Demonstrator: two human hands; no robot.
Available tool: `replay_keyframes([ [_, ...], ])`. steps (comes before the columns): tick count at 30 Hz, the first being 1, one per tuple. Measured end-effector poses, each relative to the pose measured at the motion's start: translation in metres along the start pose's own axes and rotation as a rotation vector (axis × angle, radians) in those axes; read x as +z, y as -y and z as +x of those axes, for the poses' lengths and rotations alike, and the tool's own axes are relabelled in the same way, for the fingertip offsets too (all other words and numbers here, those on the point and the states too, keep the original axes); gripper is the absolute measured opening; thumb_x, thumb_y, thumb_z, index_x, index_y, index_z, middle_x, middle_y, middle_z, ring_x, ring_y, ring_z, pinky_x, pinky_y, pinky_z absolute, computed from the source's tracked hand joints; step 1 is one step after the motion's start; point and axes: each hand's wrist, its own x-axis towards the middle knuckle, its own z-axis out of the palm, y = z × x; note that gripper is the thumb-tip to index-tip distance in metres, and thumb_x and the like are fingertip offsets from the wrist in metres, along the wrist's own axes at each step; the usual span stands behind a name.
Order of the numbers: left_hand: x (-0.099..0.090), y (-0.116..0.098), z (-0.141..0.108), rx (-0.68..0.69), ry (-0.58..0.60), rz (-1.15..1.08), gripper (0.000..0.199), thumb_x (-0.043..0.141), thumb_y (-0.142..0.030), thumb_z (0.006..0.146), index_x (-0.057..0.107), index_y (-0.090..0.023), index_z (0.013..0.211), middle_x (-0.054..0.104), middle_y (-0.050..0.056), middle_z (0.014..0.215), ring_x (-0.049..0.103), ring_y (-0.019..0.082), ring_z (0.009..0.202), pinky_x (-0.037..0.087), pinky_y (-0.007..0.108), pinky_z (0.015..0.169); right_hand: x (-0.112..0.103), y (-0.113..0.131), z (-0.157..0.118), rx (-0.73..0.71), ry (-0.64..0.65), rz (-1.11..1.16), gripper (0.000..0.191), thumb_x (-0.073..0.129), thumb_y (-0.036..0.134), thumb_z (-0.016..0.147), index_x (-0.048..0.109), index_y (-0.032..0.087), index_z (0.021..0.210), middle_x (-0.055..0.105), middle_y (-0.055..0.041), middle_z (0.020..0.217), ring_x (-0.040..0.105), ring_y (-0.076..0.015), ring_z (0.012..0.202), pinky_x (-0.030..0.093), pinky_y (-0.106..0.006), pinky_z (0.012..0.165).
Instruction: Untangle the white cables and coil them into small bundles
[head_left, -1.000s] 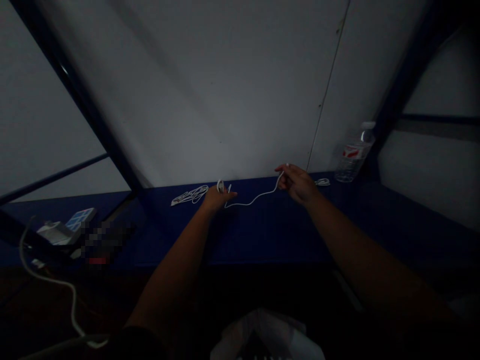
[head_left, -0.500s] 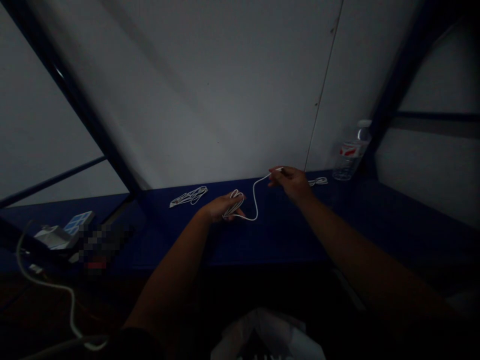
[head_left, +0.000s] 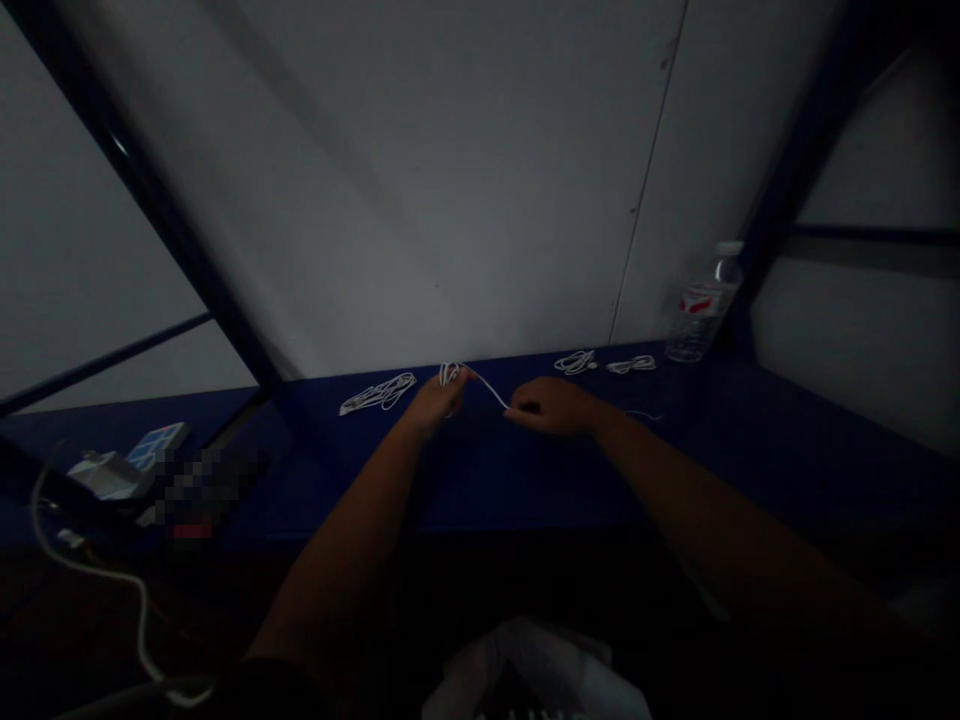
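Note:
A white cable (head_left: 487, 387) runs between my two hands above the blue tabletop (head_left: 480, 480). Its looped part is gripped in my left hand (head_left: 437, 400), with the loops standing up past the fingers. My right hand (head_left: 555, 405) is closed on the free length, pinching it at the thumb and fingertips. Left of my left hand lies a coiled white cable (head_left: 379, 393). Two more small bundles, a white coil (head_left: 576, 362) and a second white coil (head_left: 631, 365), lie behind my right hand. The scene is dark, so the cable's ends are hard to make out.
A clear plastic bottle (head_left: 701, 305) with a red and white label stands at the back right. A pale wall (head_left: 487, 200) rises behind the table between blue metal posts (head_left: 150, 200). At the left are a white plug-like block (head_left: 109, 475) and a thick pale cord (head_left: 142, 600).
My right hand has moved down and slightly left, closer to my left hand, and now grips further along the cable. My left hand has risen slightly. The coil behind my right hand is now uncovered.

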Motion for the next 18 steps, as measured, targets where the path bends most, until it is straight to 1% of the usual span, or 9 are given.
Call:
replay_keyframes([
  [2,0.002,0.006,0.004,0.000,-0.083,0.071,0.043,0.059,-0.056,0.086,0.063,-0.015,0.096,0.053,-0.001,0.064,0.050,0.012,0.059,0.039,0.023,0.056,0.005,0.010,0.003,-0.073,0.094,0.027,0.040,0.047,0.045,0.095,0.066,0.016,0.076,0.063,-0.0049,0.072,0.052,-0.0138,0.065,0.030,-0.027,0.062],
  [4,0.007,0.009,0.005,-0.027,-0.077,-0.005,0.038,0.061,-0.052,0.086,0.060,-0.015,0.097,0.062,0.003,0.079,0.059,0.014,0.071,0.046,0.025,0.065,0.010,0.017,0.006,-0.118,0.138,0.073,0.040,0.047,0.044,0.096,0.066,0.016,0.076,0.063,-0.0046,0.071,0.052,-0.0136,0.065,0.031,-0.026,0.062],
  [6,0.013,0.010,0.003,-0.100,0.014,-0.146,0.039,0.065,-0.048,0.085,0.055,-0.017,0.107,0.066,0.007,0.095,0.065,0.016,0.079,0.050,0.029,0.071,0.014,0.020,0.008,-0.154,0.171,0.157,0.039,0.046,0.042,0.097,0.067,0.015,0.078,0.064,-0.0041,0.071,0.053,-0.0131,0.064,0.033,-0.026,0.063],
  [7,0.016,0.009,0.002,-0.143,0.078,-0.189,0.044,0.066,-0.048,0.083,0.052,-0.019,0.113,0.067,0.008,0.099,0.066,0.017,0.080,0.052,0.031,0.071,0.015,0.021,0.009,-0.174,0.191,0.209,0.038,0.046,0.041,0.097,0.068,0.015,0.081,0.064,-0.0037,0.072,0.054,-0.0128,0.064,0.034,-0.025,0.063],
  [9,0.018,0.008,-0.002,-0.210,0.206,-0.172,0.054,0.065,-0.054,0.082,0.047,-0.020,0.120,0.068,0.009,0.094,0.067,0.019,0.072,0.051,0.031,0.064,0.015,0.019,0.009,-0.198,0.196,0.287,0.035,0.047,0.040,0.097,0.069,0.015,0.085,0.066,-0.0028,0.072,0.055,-0.0122,0.062,0.035,-0.025,0.063],
  [11,0.017,0.007,-0.006,-0.226,0.313,-0.073,0.060,0.060,-0.064,0.082,0.049,-0.018,0.118,0.066,0.007,0.080,0.062,0.016,0.059,0.046,0.027,0.053,0.014,0.016,0.009,-0.188,0.122,0.294,0.032,0.050,0.039,0.095,0.071,0.016,0.088,0.067,-0.0028,0.075,0.056,-0.0124,0.064,0.037,-0.025,0.064],
  [13,0.015,0.007,-0.010,-0.203,0.421,-0.002,0.064,0.064,-0.067,0.077,0.053,-0.014,0.111,0.061,0.003,0.069,0.054,0.012,0.051,0.038,0.023,0.048,0.013,0.012,0.008,-0.148,-0.006,0.252,0.028,0.053,0.038,0.094,0.072,0.017,0.090,0.067,-0.0038,0.078,0.057,-0.0133,0.068,0.038,-0.026,0.066],
  [16,0.015,0.006,-0.013,-0.167,0.563,-0.021,0.064,0.081,-0.053,0.065,0.054,-0.013,0.107,0.054,-0.003,0.064,0.047,0.008,0.048,0.033,0.021,0.046,0.014,0.010,0.007,-0.087,-0.214,0.186,0.024,0.060,0.039,0.090,0.069,0.018,0.090,0.064,-0.0042,0.079,0.055,-0.0142,0.069,0.039,-0.027,0.066],
  [18,0.018,0.002,-0.015,-0.152,0.583,-0.043,0.069,0.086,-0.040,0.062,0.051,-0.015,0.116,0.052,-0.005,0.065,0.044,0.006,0.047,0.031,0.020,0.045,0.015,0.013,0.007,-0.044,-0.406,0.152,0.023,0.063,0.039,0.087,0.065,0.018,0.095,0.062,-0.0050,0.084,0.053,-0.0146,0.068,0.042,-0.029,0.065],
])
